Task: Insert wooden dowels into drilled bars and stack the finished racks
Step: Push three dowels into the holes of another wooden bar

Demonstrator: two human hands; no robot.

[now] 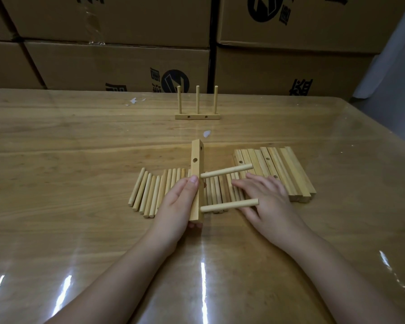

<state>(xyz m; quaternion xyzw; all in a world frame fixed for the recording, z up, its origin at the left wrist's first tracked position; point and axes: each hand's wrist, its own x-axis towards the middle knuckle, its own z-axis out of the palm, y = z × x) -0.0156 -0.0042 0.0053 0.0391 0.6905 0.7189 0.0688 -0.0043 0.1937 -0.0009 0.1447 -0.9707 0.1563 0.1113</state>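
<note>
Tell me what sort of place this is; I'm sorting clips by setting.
Probably a small workshop or warehouse packing area: stacked cardboard boxes behind a big wooden table, with loose dowels and drilled bars laid out in rows for hand assembly, and one finished rack set aside.

dowels (150,190): pale tan | bars (281,169): light yellowish wood | boxes (117,64): brown, black print

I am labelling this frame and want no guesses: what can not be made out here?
All in the head view:
Left hand: fingers mostly hidden behind the bar.
Some loose dowels: covered by the right hand.
Spare bars: any lower layer hidden by the top ones.
Box print: cut by the top edge.
</note>
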